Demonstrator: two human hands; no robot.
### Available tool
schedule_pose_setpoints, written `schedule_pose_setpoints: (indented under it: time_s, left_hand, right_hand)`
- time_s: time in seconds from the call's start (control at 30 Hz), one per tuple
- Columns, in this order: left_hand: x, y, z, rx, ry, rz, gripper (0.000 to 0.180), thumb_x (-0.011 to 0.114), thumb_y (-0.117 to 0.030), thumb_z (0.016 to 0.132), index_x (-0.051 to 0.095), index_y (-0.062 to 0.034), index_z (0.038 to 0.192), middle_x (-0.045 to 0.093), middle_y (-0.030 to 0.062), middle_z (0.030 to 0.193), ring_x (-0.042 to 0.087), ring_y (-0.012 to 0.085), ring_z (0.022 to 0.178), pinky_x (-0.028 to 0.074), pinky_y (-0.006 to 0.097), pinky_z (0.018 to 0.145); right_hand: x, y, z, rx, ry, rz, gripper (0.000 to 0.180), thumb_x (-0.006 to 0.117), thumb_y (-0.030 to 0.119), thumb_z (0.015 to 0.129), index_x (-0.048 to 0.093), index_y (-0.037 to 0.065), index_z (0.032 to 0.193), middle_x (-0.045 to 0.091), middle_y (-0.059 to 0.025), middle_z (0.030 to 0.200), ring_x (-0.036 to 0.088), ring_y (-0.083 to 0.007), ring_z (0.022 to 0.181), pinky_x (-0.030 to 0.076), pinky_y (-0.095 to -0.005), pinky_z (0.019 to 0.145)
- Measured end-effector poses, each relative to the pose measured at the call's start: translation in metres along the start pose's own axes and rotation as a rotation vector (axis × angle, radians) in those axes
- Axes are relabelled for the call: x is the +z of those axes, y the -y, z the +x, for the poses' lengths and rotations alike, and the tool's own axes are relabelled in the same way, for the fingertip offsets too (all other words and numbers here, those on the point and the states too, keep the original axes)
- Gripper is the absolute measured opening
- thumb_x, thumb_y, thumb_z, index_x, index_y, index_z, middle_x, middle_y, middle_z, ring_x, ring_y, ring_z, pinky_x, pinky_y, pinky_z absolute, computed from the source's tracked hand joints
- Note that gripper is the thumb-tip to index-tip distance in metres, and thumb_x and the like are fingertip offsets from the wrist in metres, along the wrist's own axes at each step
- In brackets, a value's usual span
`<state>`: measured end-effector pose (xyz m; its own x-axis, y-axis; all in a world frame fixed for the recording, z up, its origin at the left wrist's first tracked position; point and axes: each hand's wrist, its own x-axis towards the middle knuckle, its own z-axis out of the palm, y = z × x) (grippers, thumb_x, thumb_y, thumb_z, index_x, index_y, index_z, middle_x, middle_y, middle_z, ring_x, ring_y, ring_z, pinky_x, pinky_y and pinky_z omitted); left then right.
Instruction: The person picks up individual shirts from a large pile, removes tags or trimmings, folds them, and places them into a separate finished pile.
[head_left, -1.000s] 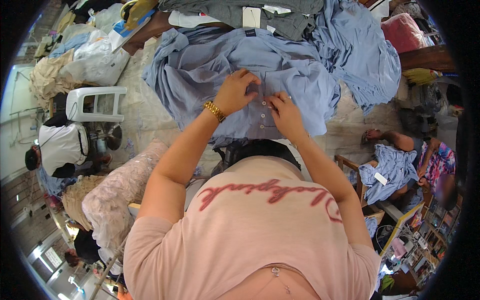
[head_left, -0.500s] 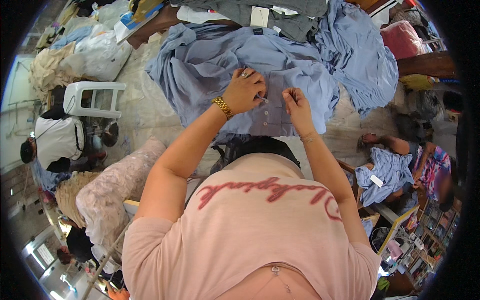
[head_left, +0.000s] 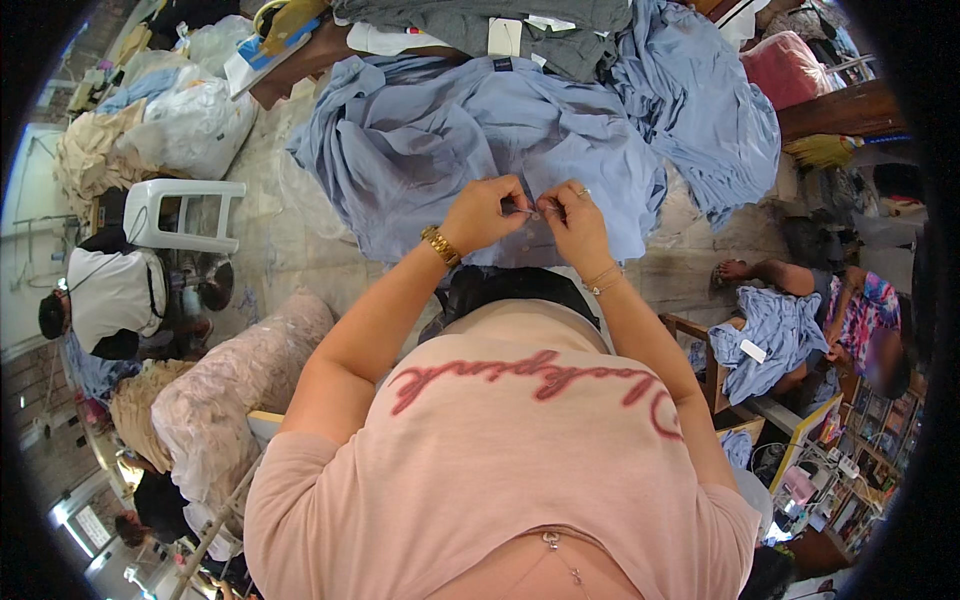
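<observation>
A light blue shirt lies spread in front of me, creased, with its button placket running toward me between my hands. My left hand, below a gold watch, is closed over the placket. From its fingers a small slim tool sticks out to the right; its kind is too small to tell. Close beside it, my right hand pinches at the placket, fingertips nearly meeting the left ones. Whatever is in that pinch is hidden. The hands cover most of the buttons.
Dark grey garments with a white tag and more blue garments lie beyond and to the right. A white plastic stool and a large wrapped bundle are at left. People sit on both sides, one at right holding blue cloth.
My right hand has moved left, and its fingertips are now close to my left hand's over the placket. My left hand has shifted slightly nearer me, the slim tool still in it.
</observation>
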<state>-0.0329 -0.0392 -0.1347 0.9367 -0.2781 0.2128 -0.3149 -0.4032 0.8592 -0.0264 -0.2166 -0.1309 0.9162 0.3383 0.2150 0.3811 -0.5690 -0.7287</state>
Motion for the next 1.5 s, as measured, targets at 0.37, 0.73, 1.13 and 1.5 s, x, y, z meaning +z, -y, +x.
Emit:
schedule_pose_setpoints:
  time_s: [0.37, 0.73, 1.13, 1.5]
  left_hand:
    - [-0.012, -0.019, -0.009, -0.551, 0.025, -0.888, 0.026, 0.067, -0.009, 0.074, 0.051, -0.0056, 0.094, 0.056, -0.0006, 0.080, 0.050, 0.0067, 0.075, 0.038, 0.019, 0.063]
    - [-0.004, -0.039, -0.009, -0.340, -0.006, -0.769, 0.031, 0.067, -0.005, 0.073, 0.054, -0.0025, 0.101, 0.055, -0.0014, 0.083, 0.047, 0.0064, 0.073, 0.037, 0.019, 0.063]
    - [0.001, -0.033, -0.005, -0.061, -0.121, -0.193, 0.020, 0.064, -0.015, 0.076, 0.061, 0.0001, 0.089, 0.059, -0.0001, 0.074, 0.048, 0.0082, 0.065, 0.039, 0.022, 0.061]
    - [0.002, -0.044, 0.000, -0.323, -0.175, -0.670, 0.011, 0.066, -0.005, 0.074, 0.060, -0.0017, 0.083, 0.058, 0.0007, 0.077, 0.049, 0.0054, 0.069, 0.041, 0.018, 0.064]
  right_hand:
    - [-0.019, 0.041, -0.010, -0.113, -0.077, 0.168, 0.010, 0.061, 0.006, 0.076, 0.060, 0.002, 0.085, 0.057, -0.0099, 0.078, 0.055, -0.0239, 0.064, 0.045, -0.0305, 0.057]
    - [-0.014, 0.046, -0.012, 0.045, -0.175, 0.201, 0.008, 0.059, 0.007, 0.079, 0.060, 0.002, 0.084, 0.056, -0.0114, 0.075, 0.054, -0.0230, 0.064, 0.043, -0.0301, 0.058]
    - [-0.015, 0.057, -0.012, -0.063, -0.346, 0.035, 0.006, 0.058, 0.007, 0.079, 0.058, 0.003, 0.083, 0.057, -0.0099, 0.077, 0.054, -0.0243, 0.063, 0.042, -0.0289, 0.056]
    - [-0.039, 0.054, 0.000, 0.652, -0.061, 0.822, 0.024, 0.050, 0.023, 0.087, 0.054, 0.003, 0.101, 0.048, -0.0003, 0.074, 0.041, -0.0050, 0.053, 0.034, -0.0197, 0.048]
